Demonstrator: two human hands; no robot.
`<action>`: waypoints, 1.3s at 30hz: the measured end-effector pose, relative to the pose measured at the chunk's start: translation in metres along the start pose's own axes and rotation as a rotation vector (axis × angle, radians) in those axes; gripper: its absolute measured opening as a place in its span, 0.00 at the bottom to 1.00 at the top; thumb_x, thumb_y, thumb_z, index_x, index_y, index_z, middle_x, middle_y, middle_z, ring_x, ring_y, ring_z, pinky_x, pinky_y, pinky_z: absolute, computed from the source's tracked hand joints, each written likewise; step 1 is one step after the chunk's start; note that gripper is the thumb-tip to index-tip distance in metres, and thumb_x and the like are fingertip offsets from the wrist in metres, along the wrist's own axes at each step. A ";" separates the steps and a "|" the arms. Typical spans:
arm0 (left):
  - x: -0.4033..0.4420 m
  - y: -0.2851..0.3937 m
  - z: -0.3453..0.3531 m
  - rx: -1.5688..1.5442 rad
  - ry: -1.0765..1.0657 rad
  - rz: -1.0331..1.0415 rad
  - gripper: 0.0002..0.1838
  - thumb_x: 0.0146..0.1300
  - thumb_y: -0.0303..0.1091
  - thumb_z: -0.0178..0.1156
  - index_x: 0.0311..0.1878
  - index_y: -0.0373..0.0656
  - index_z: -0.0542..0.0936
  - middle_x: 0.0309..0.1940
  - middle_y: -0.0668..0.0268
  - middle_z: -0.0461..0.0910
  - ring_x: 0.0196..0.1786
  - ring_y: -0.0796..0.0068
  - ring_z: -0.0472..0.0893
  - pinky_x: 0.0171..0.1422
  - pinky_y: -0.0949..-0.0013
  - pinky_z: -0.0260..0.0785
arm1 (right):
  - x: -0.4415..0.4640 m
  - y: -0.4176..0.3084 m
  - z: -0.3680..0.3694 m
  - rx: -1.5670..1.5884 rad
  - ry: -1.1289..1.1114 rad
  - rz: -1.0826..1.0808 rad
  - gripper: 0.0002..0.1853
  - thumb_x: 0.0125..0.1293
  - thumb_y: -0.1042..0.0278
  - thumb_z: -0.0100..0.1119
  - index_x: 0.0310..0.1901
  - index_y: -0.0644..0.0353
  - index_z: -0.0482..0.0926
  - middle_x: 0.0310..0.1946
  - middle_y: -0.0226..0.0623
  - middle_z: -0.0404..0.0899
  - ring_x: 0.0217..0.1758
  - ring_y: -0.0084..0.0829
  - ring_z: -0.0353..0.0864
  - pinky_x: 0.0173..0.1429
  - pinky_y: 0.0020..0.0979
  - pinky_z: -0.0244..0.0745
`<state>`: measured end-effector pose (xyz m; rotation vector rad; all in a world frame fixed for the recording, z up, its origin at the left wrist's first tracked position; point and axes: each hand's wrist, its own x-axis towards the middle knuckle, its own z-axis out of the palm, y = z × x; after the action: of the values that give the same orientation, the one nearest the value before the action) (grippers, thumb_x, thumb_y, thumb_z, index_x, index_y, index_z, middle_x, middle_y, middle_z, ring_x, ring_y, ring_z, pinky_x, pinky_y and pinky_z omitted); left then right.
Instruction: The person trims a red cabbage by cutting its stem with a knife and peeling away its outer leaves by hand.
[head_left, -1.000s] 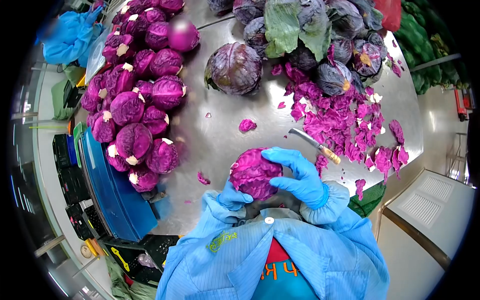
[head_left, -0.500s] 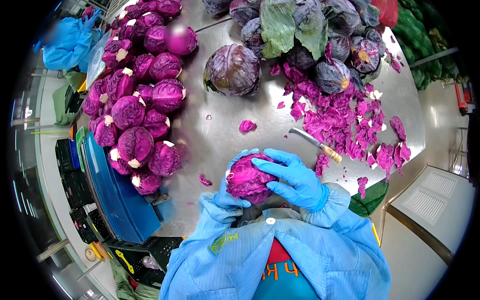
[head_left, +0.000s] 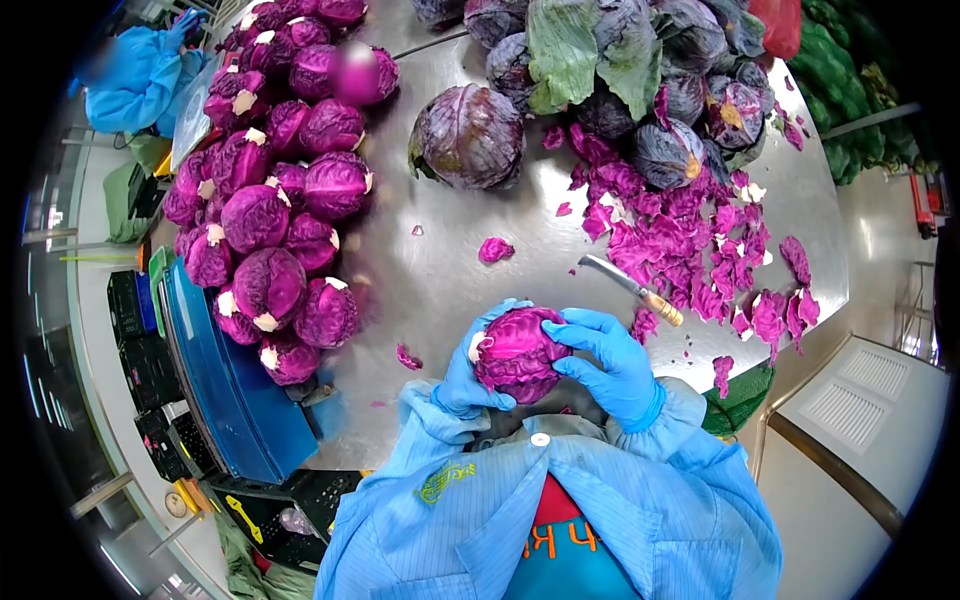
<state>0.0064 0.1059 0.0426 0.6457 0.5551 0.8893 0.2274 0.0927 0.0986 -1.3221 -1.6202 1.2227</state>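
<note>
Between my two blue-gloved hands is a peeled red cabbage, held over the table's near edge, its pale stem end facing left. My left hand wraps round its left side. The fingers of my right hand press on its right side. A knife with a wooden handle lies on the metal table, up and right of my hands. Beyond it spreads a heap of purple leaf scraps. One large unpeeled cabbage sits farther back.
Peeled cabbages are piled at the left. Dark unpeeled cabbages with green outer leaves fill the back right. A blue bin and black crates stand beside the table. A person in blue is at the far left.
The cabbage has turned in my hands, so its pale stem end now shows at the left. My left hand's fingers have come up around its far left side.
</note>
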 end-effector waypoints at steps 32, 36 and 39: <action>-0.005 0.012 0.014 0.097 0.132 -0.003 0.58 0.35 0.26 0.81 0.71 0.36 0.59 0.68 0.56 0.66 0.69 0.63 0.69 0.75 0.58 0.61 | 0.014 -0.005 -0.003 -0.083 -0.132 0.002 0.34 0.55 0.69 0.73 0.65 0.48 0.75 0.52 0.40 0.74 0.55 0.40 0.73 0.62 0.34 0.70; -0.007 0.014 0.019 0.181 0.172 0.082 0.59 0.34 0.30 0.83 0.71 0.36 0.59 0.69 0.57 0.66 0.70 0.62 0.68 0.76 0.59 0.59 | 0.009 -0.014 0.000 -0.148 -0.047 -0.108 0.29 0.53 0.75 0.72 0.59 0.55 0.80 0.42 0.35 0.79 0.46 0.38 0.77 0.50 0.34 0.73; -0.005 0.016 0.023 0.292 0.144 0.145 0.59 0.34 0.32 0.83 0.71 0.36 0.60 0.69 0.56 0.65 0.71 0.62 0.66 0.76 0.60 0.57 | 0.001 0.006 -0.001 -0.046 -0.059 -0.176 0.27 0.50 0.77 0.73 0.55 0.57 0.82 0.38 0.32 0.81 0.39 0.37 0.79 0.43 0.35 0.72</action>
<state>0.0114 0.1028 0.0705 0.8991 0.7843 1.0056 0.2299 0.0938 0.0929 -1.1532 -1.7756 1.1330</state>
